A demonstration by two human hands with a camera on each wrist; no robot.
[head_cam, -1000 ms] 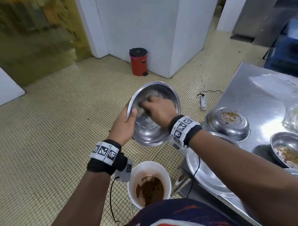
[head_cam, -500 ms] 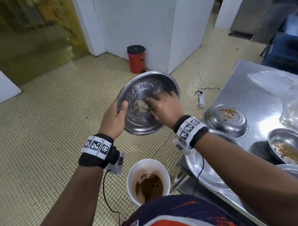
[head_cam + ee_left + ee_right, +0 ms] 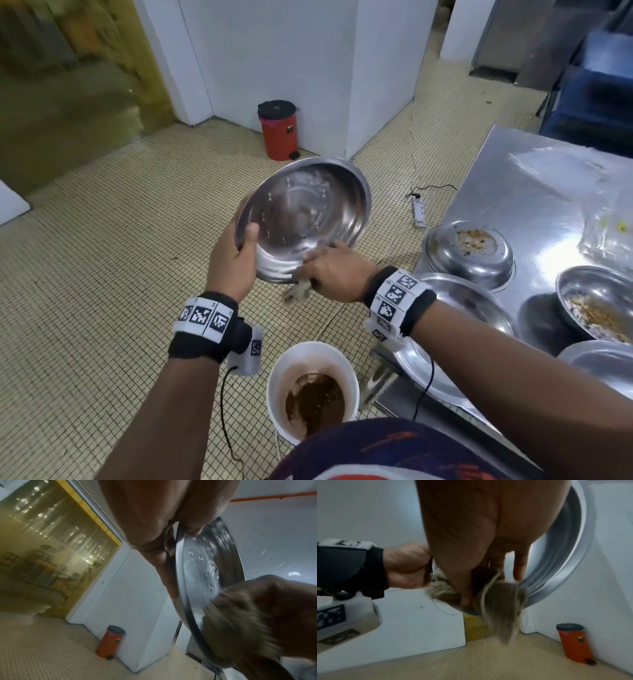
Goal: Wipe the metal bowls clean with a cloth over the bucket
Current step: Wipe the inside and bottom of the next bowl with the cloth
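My left hand (image 3: 236,260) grips the left rim of a shiny metal bowl (image 3: 308,212), thumb inside, tilting its open side toward me above the floor. The bowl (image 3: 205,566) shows edge-on in the left wrist view. At the bowl's lower rim my right hand (image 3: 334,274) holds a frayed grey-brown cloth (image 3: 298,291), which hangs down below the fingers; the cloth (image 3: 501,601) looks blurred in the right wrist view. A white bucket (image 3: 274,377) with brown slop stands on the floor below and nearer to me.
A steel table (image 3: 534,192) on the right carries an upturned bowl (image 3: 469,253), a bowl with food scraps (image 3: 599,301) and a wide flat pan (image 3: 472,308). A red pedal bin (image 3: 279,132) stands by the white pillar. A power strip (image 3: 419,210) lies on the tiled floor.
My right hand has slid with the cloth from inside the bowl down to its lower rim. My left hand has tilted the bowl more toward me and lifted it slightly.
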